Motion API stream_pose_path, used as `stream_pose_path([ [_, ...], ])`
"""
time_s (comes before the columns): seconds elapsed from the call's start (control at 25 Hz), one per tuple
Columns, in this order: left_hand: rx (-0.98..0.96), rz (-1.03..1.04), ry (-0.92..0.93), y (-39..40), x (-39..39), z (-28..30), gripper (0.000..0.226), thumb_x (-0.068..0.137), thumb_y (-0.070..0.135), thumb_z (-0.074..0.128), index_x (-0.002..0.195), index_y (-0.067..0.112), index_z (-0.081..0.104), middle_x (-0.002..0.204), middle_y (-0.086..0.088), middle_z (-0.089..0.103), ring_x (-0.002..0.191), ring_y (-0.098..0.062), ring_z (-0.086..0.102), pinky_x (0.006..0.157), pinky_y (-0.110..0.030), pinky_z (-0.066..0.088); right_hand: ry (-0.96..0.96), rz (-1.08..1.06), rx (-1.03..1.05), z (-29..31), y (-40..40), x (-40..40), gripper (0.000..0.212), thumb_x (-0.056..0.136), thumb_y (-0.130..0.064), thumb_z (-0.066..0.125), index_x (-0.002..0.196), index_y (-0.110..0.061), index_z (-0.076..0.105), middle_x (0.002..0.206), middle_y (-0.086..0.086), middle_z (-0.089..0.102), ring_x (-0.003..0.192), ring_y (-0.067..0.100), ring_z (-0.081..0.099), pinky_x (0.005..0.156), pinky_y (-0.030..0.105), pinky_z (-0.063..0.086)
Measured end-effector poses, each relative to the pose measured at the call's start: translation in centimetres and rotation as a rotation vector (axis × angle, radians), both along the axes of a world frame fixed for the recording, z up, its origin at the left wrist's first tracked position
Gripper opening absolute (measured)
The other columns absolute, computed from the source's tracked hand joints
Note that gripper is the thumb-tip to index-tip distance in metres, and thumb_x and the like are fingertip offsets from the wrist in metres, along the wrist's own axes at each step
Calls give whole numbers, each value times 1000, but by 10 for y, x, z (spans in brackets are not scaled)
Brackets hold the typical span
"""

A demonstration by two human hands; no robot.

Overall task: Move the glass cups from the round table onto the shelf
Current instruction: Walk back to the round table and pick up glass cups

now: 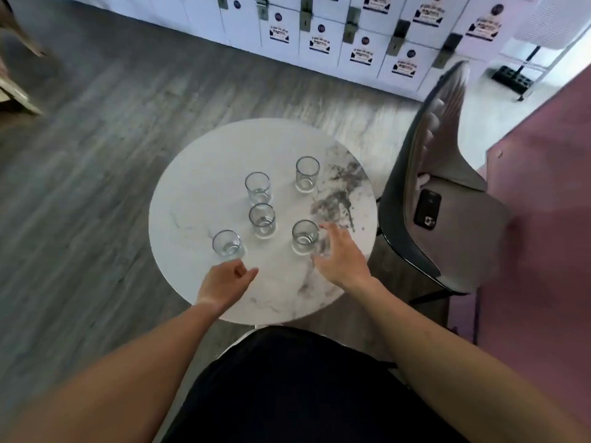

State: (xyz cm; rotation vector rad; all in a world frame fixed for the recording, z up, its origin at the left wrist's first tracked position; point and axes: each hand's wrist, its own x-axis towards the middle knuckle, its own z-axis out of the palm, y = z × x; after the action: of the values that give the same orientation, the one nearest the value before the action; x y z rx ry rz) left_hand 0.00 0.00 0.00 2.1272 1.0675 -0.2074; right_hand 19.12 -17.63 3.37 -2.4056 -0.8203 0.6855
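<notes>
Several clear glass cups stand upright on the round white marble table (192, 193). The nearest left cup (227, 245) is just beyond my left hand (225, 282), whose fingers are apart and hold nothing. My right hand (339, 259) is spread open beside the near right cup (305, 237), its fingers at the cup's right side. A middle cup (263, 219) and another behind it (258, 188) stand near the table's centre. The far cup (307, 173) stands toward the back right. No shelf is in view.
A grey padded chair (447, 238) stands close to the table's right edge with a black phone (427, 209) on its seat. White lockers (319, 36) line the far wall. Grey wood floor lies to the left, a pink surface (543, 219) at the right.
</notes>
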Motion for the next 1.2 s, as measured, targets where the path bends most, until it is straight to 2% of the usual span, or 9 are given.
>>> stream_pose_path([
  [0.08, 153, 55, -47, 16, -12, 2, 47, 82, 49, 70, 55, 21, 45, 52, 9, 54, 57, -18, 56, 57, -30, 41, -59, 37, 13, -3, 19, 3, 50, 81, -34, 70, 127, -27, 51, 124, 8, 52, 103, 27, 59, 87, 36, 48],
  [0.16, 283, 77, -77, 26, -25, 6, 53, 78, 49, 75, 55, 22, 35, 45, 7, 45, 47, -16, 48, 50, -30, 39, -89, 81, -18, -11, 30, 5, 34, 81, -35, 73, 109, -18, 66, 121, 6, 55, 105, 26, 59, 88, 33, 49],
  [0.28, 373, 130, -131, 40, -25, 17, 52, 71, 56, 74, 69, 26, 32, 49, 6, 44, 44, -14, 46, 46, -31, 39, -121, 119, -13, -19, 40, 12, 25, 78, -39, 75, 81, -16, 68, 109, -1, 53, 96, 20, 58, 81, 31, 50],
  [0.36, 348, 158, -124, 40, -21, 21, 54, 65, 64, 74, 81, 30, 34, 60, 9, 46, 50, -10, 49, 47, -28, 39, -124, 156, -19, -22, 39, 21, 29, 76, -43, 76, 73, -15, 68, 105, -4, 52, 90, 17, 57, 76, 28, 48],
  [0.52, 354, 92, -47, 25, -11, 17, 61, 63, 58, 82, 110, 34, 51, 107, 6, 50, 92, -16, 56, 69, -35, 52, -116, 257, -6, -23, 39, 34, 33, 75, -44, 79, 69, -13, 72, 102, -4, 53, 91, 14, 55, 72, 28, 48],
  [0.64, 276, 107, 60, 13, -1, 10, 32, 86, 41, 72, 113, 26, 68, 135, -3, 47, 112, -28, 59, 87, -40, 50, -137, 302, 31, -26, 38, 37, 31, 74, -42, 80, 68, -12, 73, 101, -1, 55, 93, 16, 55, 69, 28, 47],
  [0.88, 217, 242, 36, -1, 3, 3, 23, 94, 33, 63, 104, 14, 71, 132, -10, 58, 113, -32, 61, 91, -40, 47, -164, 503, -28, -37, 31, 39, 26, 86, -39, 69, 80, -13, 74, 114, 8, 58, 105, 27, 58, 79, 38, 54],
  [1.04, 264, 272, -6, -22, -10, 11, 23, 96, 32, 60, 100, 9, 60, 113, -10, 62, 95, -35, 65, 81, -41, 50, -159, 736, 45, -32, 31, 30, 24, 87, -43, 65, 93, -21, 72, 122, 6, 58, 113, 24, 54, 84, 38, 53],
  [1.2, 316, 321, -18, -15, -33, 44, 19, 94, 27, 62, 97, 10, 57, 107, -8, 64, 95, -32, 64, 80, -40, 49, -43, 959, 138, -1, 70, 6, 25, 87, -39, 64, 87, -15, 68, 109, 7, 61, 104, 26, 58, 83, 36, 51],
])
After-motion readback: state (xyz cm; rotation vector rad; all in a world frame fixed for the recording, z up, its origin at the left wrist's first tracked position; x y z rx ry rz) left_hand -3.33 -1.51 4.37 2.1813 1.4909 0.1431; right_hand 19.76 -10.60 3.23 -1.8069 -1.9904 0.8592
